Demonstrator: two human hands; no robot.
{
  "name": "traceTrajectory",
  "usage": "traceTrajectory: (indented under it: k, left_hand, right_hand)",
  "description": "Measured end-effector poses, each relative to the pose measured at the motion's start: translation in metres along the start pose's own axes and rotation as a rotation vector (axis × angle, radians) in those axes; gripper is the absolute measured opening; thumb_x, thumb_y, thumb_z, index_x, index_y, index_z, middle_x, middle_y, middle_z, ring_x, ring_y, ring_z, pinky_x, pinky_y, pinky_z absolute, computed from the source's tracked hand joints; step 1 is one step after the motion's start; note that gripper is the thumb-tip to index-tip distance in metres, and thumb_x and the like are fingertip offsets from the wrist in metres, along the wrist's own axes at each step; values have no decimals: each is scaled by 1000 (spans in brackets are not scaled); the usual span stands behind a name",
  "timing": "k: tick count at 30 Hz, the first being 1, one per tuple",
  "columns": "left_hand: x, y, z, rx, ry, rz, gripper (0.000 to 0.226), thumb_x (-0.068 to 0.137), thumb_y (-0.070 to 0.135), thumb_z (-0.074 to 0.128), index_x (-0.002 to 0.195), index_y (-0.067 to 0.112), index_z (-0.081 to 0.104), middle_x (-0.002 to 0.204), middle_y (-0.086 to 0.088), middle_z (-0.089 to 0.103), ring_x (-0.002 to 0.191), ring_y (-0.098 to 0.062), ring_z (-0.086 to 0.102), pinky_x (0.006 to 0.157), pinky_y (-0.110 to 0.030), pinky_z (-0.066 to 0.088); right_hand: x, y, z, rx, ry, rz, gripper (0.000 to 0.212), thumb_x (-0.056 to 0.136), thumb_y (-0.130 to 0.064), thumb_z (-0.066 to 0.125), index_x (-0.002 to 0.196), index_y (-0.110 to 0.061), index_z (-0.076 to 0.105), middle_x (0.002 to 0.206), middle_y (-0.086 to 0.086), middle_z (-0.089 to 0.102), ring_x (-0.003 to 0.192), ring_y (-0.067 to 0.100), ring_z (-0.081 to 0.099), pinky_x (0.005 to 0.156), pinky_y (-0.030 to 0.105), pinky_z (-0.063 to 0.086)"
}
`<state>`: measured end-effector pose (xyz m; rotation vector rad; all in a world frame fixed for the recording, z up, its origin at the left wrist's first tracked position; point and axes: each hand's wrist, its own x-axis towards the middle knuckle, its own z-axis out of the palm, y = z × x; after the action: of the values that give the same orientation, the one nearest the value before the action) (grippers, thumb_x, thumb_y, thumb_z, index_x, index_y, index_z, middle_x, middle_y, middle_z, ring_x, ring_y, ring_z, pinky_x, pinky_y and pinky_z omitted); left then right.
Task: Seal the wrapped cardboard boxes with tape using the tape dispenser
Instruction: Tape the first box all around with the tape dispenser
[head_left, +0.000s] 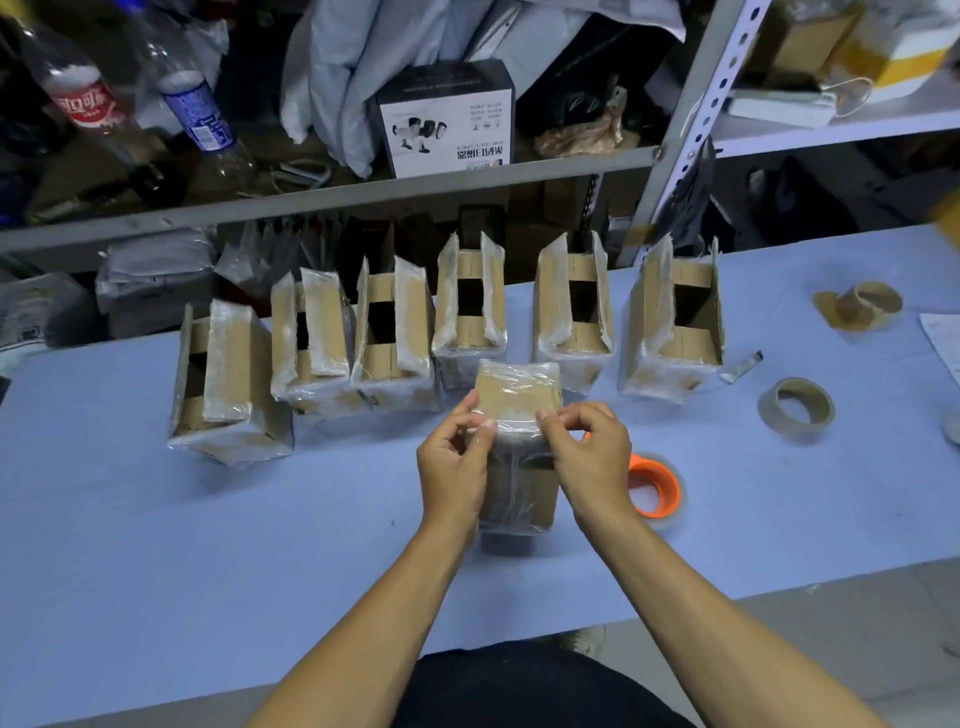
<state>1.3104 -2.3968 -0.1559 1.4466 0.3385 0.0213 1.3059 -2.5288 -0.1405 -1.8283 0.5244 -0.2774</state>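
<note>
Hands: left hand (453, 457) and right hand (589, 457) pinch clear tape (511, 423) across the front box (517, 452).
Risk: tape wrinkles or sticks crooked if pulled unevenly.

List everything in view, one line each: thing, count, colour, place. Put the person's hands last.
closed box: 1, brown under clear wrap, table centre, held by both hands
open boxes: 6, brown with clear wrap, flaps up, in a row behind it
tape dispenser: 1, orange with clear tape, beside the right hand
tape roll: 1, brown, table right
used tape cores: about 2, brown, far right
table: 1, light blue
bottles: 2, clear, red and blue labels, shelf left
printed carton: 1, black and white, shelf centre
left hand: pinches the wrap at the box's near edge
right hand: pinches the same edge
</note>
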Motion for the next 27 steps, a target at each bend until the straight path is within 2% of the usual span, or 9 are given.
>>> traceTrajectory:
  k: [3, 7, 11, 13, 17, 20, 23, 25, 27]
  left_hand:
    - [-2, 0, 10, 81, 84, -20, 13, 90, 8, 63, 98, 18, 63, 123, 20, 63, 107, -6, 65, 69, -8, 50]
    - [-2, 4, 16, 5, 73, -163, 39, 88, 11, 64, 121, 28, 51, 116, 6, 65, 90, 2, 67, 65, -11, 51]
    - [1, 3, 13, -30, -44, -237, 43, 91, 18, 68, 132, 25, 57, 114, 3, 72, 93, -7, 72, 74, -22, 59]
    - [4, 3, 12, -13, -62, -231, 36, 92, 18, 65, 126, 29, 64, 110, 6, 75, 95, -10, 73, 79, -28, 60]
    - [5, 10, 15, -6, -25, -246, 31, 92, 10, 59, 97, 38, 74, 98, 10, 78, 92, -14, 74, 78, -29, 60]
    - [12, 17, 15, 52, -40, -243, 26, 94, 13, 58, 100, 31, 74, 96, 8, 78, 91, -14, 73, 80, -30, 58]
    - [27, 31, 13, 102, -76, -298, 19, 95, 14, 56, 94, 19, 75, 85, 2, 77, 86, -22, 69, 71, -27, 54]
    - [34, 40, 12, 166, -156, -381, 20, 99, 22, 57, 89, 16, 73, 81, 2, 76, 84, -21, 68, 65, -24, 52]
    - [39, 42, 9, 194, -274, -403, 31, 99, 39, 60, 107, 11, 72, 102, -2, 77, 98, -19, 71, 80, -28, 54]
  right_hand:
    - [-4, 2, 3, 119, -4, 100, 13, 82, -17, 73, 84, -23, 62, 91, -7, 64, 82, 6, 59, 73, 25, 48]
    - [-9, -2, 8, 209, -23, 183, 35, 83, -11, 65, 108, -32, 56, 112, -9, 62, 97, 14, 59, 78, 32, 54]
    - [-21, -4, 18, -63, -74, 74, 50, 86, -33, 70, 130, -25, 51, 125, -13, 46, 118, 6, 39, 97, 22, 36]
    - [-21, -4, 16, -49, -78, 63, 42, 87, -30, 70, 126, -26, 54, 125, -13, 48, 119, 7, 42, 96, 21, 38]
    - [-15, -4, 13, 47, -10, 135, 26, 89, -15, 62, 112, -28, 67, 115, -13, 60, 111, 10, 58, 98, 38, 50]
    - [-13, 0, 4, 141, -144, 88, 32, 94, -30, 61, 124, -40, 60, 119, -28, 61, 114, -2, 57, 90, 17, 50]
    - [-14, 10, -12, 130, -409, 32, 63, 85, -33, 71, 127, -63, 35, 119, -53, 44, 113, -27, 43, 83, -2, 39]
    - [-13, 19, -17, 125, -409, 62, 70, 84, -24, 74, 136, -54, 37, 128, -37, 51, 117, -17, 49, 92, 11, 45]
    - [-10, 25, -19, 110, -304, 120, 57, 87, -27, 73, 137, -37, 47, 122, -19, 64, 111, -1, 61, 94, 30, 52]
